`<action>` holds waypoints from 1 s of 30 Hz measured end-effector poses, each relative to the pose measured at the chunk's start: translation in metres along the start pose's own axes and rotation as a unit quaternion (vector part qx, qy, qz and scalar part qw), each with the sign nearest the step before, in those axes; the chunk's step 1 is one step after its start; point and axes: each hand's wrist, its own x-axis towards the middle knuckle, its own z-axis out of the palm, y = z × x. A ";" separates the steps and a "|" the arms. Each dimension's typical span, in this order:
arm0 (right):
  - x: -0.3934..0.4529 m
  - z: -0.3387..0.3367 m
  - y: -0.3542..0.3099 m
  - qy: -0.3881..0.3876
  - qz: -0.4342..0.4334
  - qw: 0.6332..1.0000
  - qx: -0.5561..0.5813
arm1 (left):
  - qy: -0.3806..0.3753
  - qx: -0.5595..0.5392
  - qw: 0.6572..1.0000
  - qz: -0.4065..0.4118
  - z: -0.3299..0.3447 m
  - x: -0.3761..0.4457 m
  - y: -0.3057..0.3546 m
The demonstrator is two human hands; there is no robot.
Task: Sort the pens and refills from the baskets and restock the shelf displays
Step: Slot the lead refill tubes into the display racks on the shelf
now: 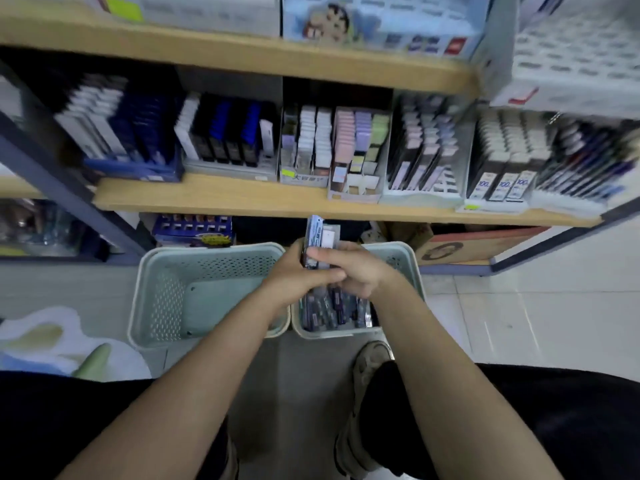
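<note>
Down over the two baskets on the floor, the left hand (pixel 294 271) and the right hand (pixel 349 271) meet, both with fingers curled around a small stack of pen packs (pixel 317 237) that stands upright between them. More dark packs (pixel 332 310) lie in the right basket (pixel 408 261), just under the hands, while the left basket (pixel 166 271) shows only its pale bottom. Above them, the wooden shelf (pixel 207 199) carries rows of display boxes (pixel 360 150) with pens and refills.

Head view, down, close over baskets (pixel 207 271), blurred.
</note>
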 end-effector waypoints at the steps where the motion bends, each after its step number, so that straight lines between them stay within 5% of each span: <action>1: -0.011 0.007 -0.014 0.004 -0.015 1.000 -0.006 | -0.015 -0.020 1.000 0.004 -0.001 -0.006 0.016; 7: -0.080 0.052 -0.104 0.022 -0.129 0.986 -0.107 | -0.041 -0.001 0.995 0.090 -0.012 -0.059 0.114; 15: -0.154 0.101 -0.198 0.065 -0.288 0.898 -0.326 | 0.001 -0.025 0.969 0.246 -0.038 -0.126 0.219; 22: -0.159 0.099 -0.230 0.005 -0.383 0.896 -0.224 | 0.012 -0.029 0.961 0.275 -0.054 -0.130 0.253; 30: -0.131 0.076 -0.205 0.104 -0.396 0.900 -0.152 | 0.043 -0.080 0.974 0.210 -0.038 -0.105 0.237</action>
